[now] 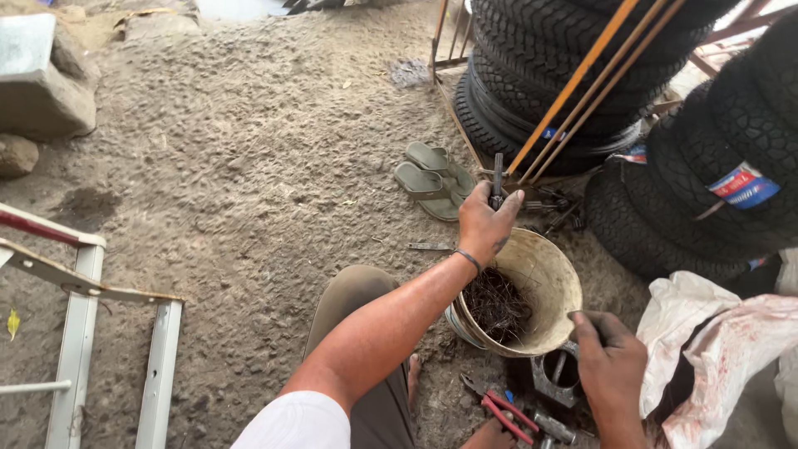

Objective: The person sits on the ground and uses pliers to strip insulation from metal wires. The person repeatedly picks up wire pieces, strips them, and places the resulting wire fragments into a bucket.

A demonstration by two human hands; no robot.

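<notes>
**Both hands at the bucket**

Your left hand is clamped around a dark metal tool, held upright over the far rim of the tilted bucket. Your right hand grips the near rim, fingers curled shut. Inside lies what looks like dark wire scrap. Red-handled pliers rest on the ground just below.
</notes>
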